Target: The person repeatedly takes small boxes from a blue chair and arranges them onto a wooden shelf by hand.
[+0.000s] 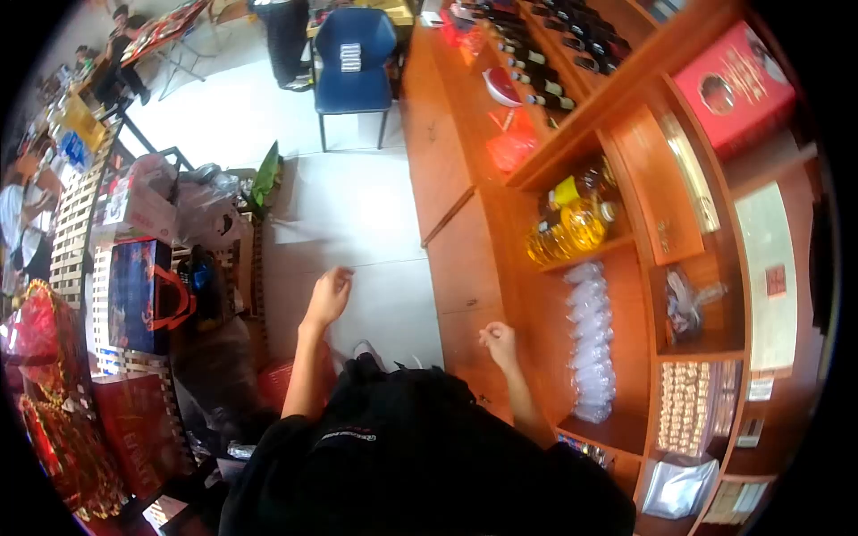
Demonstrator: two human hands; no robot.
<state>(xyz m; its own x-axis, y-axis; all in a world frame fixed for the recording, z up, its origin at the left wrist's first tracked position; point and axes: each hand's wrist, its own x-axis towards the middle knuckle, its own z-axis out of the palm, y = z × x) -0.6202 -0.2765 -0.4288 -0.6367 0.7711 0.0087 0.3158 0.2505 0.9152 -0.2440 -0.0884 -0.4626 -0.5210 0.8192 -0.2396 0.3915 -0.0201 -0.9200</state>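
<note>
My left hand [332, 293] is held out over the tiled floor [357, 196], its fingers loosely bent and nothing visible in them. Nearest to it on the left are piled goods, among them a dark blue gift box [136, 290] with a red handle. In front of the orange-brown wooden cabinet [469, 268] hangs my right hand [498, 342], fingers half curled with no object showing. Beside that hand, a row of clear plastic-wrapped items [591, 344] stands in a shelf compartment. Yellow oil bottles [572, 230] sit in the compartment above it.
A blue chair [355, 62] with a small pale packet on it stands ahead in the aisle. Dark bottles [541, 76] lie on the upper shelf. Plastic bags [207, 207] crowd the left side. Someone's dark-clothed legs [284, 45] show near the chair.
</note>
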